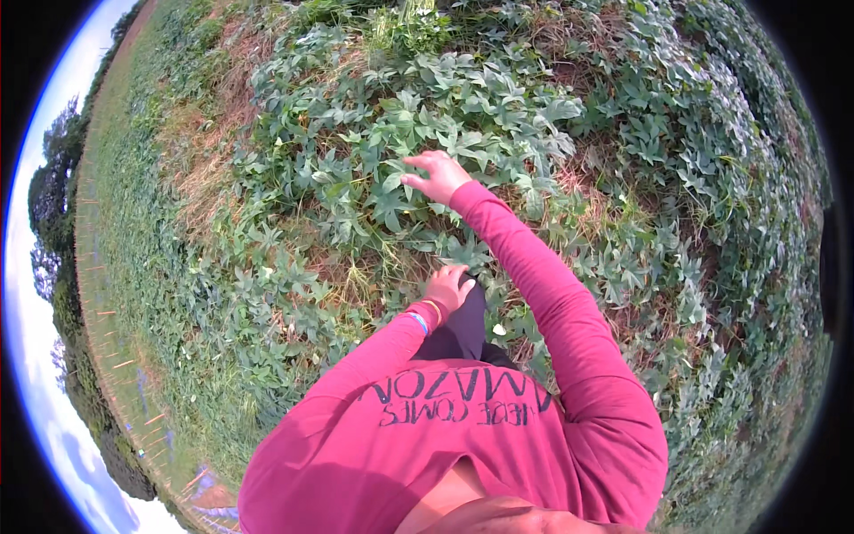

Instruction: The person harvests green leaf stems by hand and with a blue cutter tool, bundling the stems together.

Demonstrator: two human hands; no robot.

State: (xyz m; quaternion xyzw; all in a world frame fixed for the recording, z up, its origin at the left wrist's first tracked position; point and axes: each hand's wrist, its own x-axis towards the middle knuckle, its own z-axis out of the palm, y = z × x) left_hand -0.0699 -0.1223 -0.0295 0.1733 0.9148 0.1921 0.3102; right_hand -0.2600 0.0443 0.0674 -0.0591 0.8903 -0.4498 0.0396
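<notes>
I look down over my red long-sleeved shirt at a field of low green leafy vines [463,116]. My right hand [436,176] reaches forward into the leaves, fingers curled around foliage; whether it grips a stem I cannot tell. My left hand [449,289], with bracelets at the wrist, rests low by my dark trouser leg [464,327] and touches the leaves and dry grass at my feet. Its fingers are bent down and partly hidden.
Dry brown grass patches [209,151] lie between the vines. The leafy cover spreads to the right [712,178] and ahead. A line of trees [53,205] and bright sky stand at the far left rim.
</notes>
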